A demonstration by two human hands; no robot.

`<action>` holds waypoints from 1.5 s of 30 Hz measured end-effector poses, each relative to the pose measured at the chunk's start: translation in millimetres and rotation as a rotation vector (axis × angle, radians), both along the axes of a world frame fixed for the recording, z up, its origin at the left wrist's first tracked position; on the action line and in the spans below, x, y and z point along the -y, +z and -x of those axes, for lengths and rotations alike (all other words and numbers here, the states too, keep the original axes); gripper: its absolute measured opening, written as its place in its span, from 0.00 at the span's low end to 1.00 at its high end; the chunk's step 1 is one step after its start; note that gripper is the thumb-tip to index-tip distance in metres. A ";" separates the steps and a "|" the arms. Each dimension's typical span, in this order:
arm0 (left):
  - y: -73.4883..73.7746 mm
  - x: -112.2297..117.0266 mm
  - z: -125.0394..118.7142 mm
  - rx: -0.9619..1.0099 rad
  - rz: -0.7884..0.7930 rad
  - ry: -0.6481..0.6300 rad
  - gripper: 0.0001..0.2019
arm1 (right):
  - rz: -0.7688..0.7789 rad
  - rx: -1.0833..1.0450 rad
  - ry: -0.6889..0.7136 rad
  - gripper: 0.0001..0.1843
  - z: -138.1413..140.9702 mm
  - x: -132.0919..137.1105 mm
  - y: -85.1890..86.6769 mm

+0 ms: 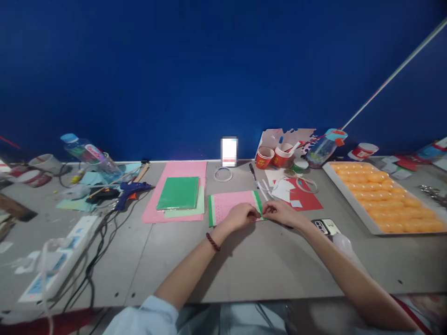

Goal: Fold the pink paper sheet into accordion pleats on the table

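In front of me lies a pink paper sheet (226, 204) with green strips along its two short ends. My left hand (242, 215) rests over the right part of the sheet, its fingers curled and pinched at the green strip (258, 203) on that end. From the other side my right hand (280, 214) pinches the same strip near the sheet's lower corner. The fingertips of both hands almost meet there, and they partly hide the strip. A beaded bracelet (213, 242) circles my left wrist.
Left of the sheet, a green pack (179, 193) lies on larger pink paper (153, 204). Farther left are a blue glue gun (130, 193) and a power strip (63, 260). Paper cups (264, 157), red paper (310, 200), a phone (325, 226) and a tray of orange balls (380, 195) stand rightward.
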State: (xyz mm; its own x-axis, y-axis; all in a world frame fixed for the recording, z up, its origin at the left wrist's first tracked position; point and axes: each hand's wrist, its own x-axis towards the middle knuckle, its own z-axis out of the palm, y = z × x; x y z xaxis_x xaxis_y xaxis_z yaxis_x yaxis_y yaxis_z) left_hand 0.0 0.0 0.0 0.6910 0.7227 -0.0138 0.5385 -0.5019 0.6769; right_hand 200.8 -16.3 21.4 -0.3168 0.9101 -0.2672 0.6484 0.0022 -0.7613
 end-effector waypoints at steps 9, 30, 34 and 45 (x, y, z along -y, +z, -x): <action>8.6 10.9 -2.7 -0.105 -0.152 -0.020 0.08 | -0.025 -0.061 -0.017 0.05 -1.6 1.7 -8.7; 67.0 36.6 50.2 0.330 -0.296 0.180 0.08 | -0.753 -0.134 0.017 0.08 34.5 27.8 34.4; 84.3 42.5 61.8 0.412 -0.415 0.203 0.09 | -0.896 -0.175 0.048 0.08 51.1 30.0 63.3; 89.5 44.8 72.9 0.707 -0.415 0.289 0.06 | -0.995 -0.217 0.100 0.06 84.6 28.6 105.9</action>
